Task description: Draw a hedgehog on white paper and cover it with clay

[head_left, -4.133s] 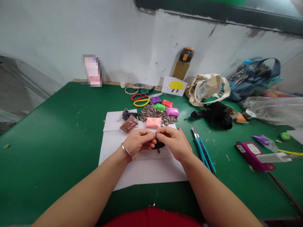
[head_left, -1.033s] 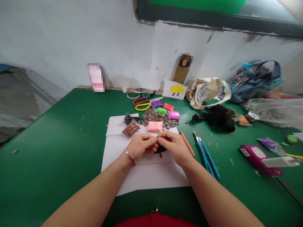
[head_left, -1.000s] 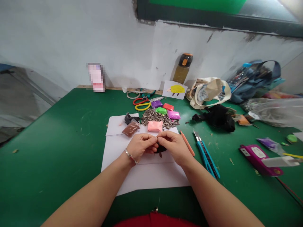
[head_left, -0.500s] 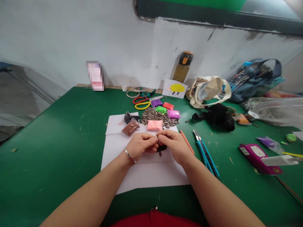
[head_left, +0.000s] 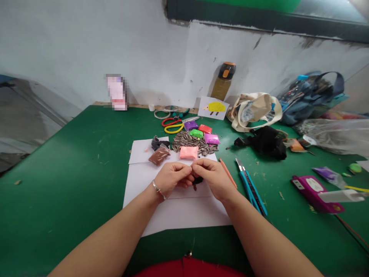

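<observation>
Over the white paper [head_left: 184,215], my left hand [head_left: 174,177] and my right hand [head_left: 211,175] meet with thumbs and forefingers pinched together. Whatever lies between the fingertips is hidden or too small to name. A black lump [head_left: 197,180] with a small brown piece [head_left: 195,187] below it shows between the hands, partly covered by fingers; I cannot tell whether it is held or rests on the paper. Just beyond the hands are a pink clay packet [head_left: 188,152], a brown clay packet [head_left: 159,155] and a pile of small pointed metal pieces [head_left: 180,141].
An orange pencil-like stick [head_left: 227,173] and a blue utility knife [head_left: 250,188] lie right of my right hand. Behind the pile are scissors [head_left: 173,127], more clay packets [head_left: 196,133] and a yellow hedgehog picture [head_left: 213,108]. A bottle [head_left: 223,82] stands by the wall. Bags [head_left: 256,111] crowd the right.
Both hands keep nearly the same place and pinch. Only slight shifts of the fingertips show; the things on the table stay where they were.
</observation>
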